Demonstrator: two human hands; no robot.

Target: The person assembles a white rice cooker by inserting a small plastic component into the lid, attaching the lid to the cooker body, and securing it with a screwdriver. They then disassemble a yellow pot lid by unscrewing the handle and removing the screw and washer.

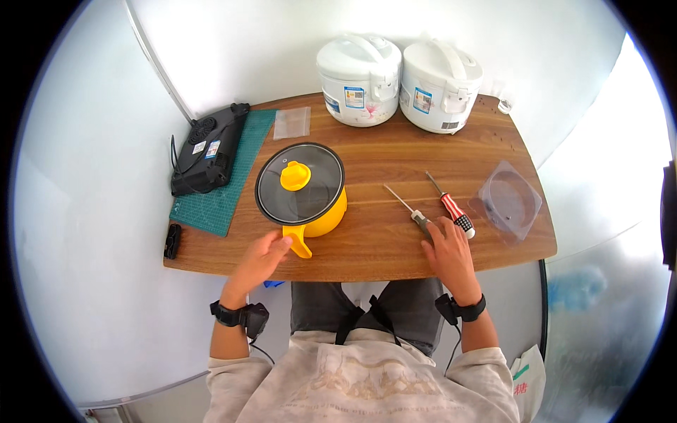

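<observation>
A yellow pot (328,220) with a black rim stands left of the table's middle. On it sits a dark glass lid (319,189) with a yellow knob (295,176). My left hand (255,265) is beside the yellow handle (297,243), fingertips at its left side; its fingers are loosely bent, not wrapped round it. A screwdriver with a grey handle (419,218) lies with its tip pointing away to the left. Over its handle end rests my right hand (451,259), fingers apart, hiding that end. Just beyond lies a screwdriver with a red, white and black handle (455,211).
Two white rice cookers (361,84) stand at the back. A black appliance (211,149) with a cord rests on a green cutting mat (250,144) at left, near a clear plastic bag (292,123). A clear plastic lid or tray (509,201) lies at right. Walls border the table.
</observation>
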